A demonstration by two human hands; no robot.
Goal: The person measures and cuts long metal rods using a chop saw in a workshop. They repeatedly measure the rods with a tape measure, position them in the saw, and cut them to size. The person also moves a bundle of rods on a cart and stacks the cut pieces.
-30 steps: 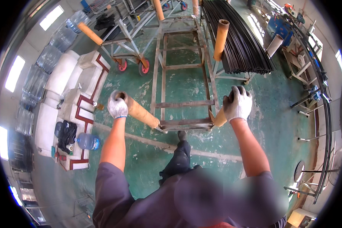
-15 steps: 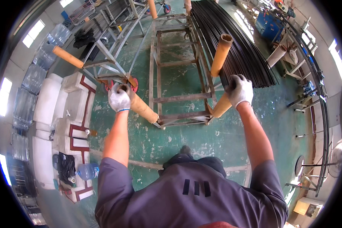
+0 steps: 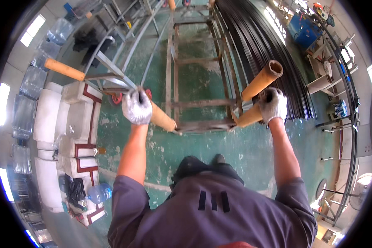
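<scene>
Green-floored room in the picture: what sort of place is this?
Probably a metal workshop or small factory: long black bars lie bundled beside an open metal frame with yellow tubes at its near corners, and a similar metal rack stands to the left.

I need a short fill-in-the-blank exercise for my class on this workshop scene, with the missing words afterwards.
1. The number of tubes held by the left hand and right hand together is ____.
2. Both gloves are mainly ____ in colour.
3. The long dark rods lie to the ____ of the metal frame in the picture.
4. The floor is mostly ____ in colour.

Missing words: two; white; right; green.
</scene>
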